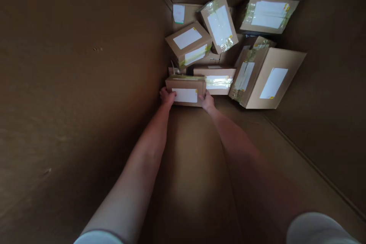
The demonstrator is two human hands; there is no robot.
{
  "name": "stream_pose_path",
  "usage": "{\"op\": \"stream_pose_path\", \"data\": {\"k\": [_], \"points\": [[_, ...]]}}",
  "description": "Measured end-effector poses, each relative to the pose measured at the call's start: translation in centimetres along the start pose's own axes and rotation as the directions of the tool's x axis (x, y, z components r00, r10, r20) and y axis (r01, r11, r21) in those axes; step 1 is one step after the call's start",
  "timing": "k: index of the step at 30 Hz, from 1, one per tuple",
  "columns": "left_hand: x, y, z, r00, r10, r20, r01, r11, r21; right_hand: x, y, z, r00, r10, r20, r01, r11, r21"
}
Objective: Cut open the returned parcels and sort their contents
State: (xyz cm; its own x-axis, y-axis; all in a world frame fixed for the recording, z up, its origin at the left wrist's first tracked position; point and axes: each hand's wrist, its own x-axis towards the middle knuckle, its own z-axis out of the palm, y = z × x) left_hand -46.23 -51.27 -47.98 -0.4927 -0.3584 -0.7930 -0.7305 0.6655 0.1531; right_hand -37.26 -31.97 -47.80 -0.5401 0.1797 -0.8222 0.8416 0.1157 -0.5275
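Note:
Both my arms reach down into a large, deep cardboard container. Between my hands is a small brown cardboard box [185, 101] with a white label on the side facing me. My left hand [167, 96] grips its left end, thumb on the front face and fingers curled round the side. At the right end my right hand [207, 101] holds it the same way, its thumb near the label's edge. The underside of this box is hidden, so I cannot tell whether it rests on the bottom. Just behind it, to the right, lies another taped box [219, 82].
A large box [281, 78] leans tilted at the right. Farther back are a labelled box [188, 41], a tilted taped box [219, 23] and one at the far right [268, 14]. The container's left wall [85, 84] rises close beside my left arm.

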Motion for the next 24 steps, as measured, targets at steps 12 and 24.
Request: {"op": "stream_pose_path", "data": {"k": [12, 24], "points": [[-15.2, 7.1, -7.5, 0.918, 0.361, 0.162, -0.275, 0.877, -0.394, -12.4, -7.0, -12.2, 0.999, -0.006, -0.05, 0.026, 0.913, 0.407], [-45.2, 15.2, -18.3, 0.648, 0.745, -0.158, -0.762, 0.638, -0.112, -39.2, -20.5, -28.9, 0.776, -0.387, -0.498, 0.532, 0.826, 0.186]]}}
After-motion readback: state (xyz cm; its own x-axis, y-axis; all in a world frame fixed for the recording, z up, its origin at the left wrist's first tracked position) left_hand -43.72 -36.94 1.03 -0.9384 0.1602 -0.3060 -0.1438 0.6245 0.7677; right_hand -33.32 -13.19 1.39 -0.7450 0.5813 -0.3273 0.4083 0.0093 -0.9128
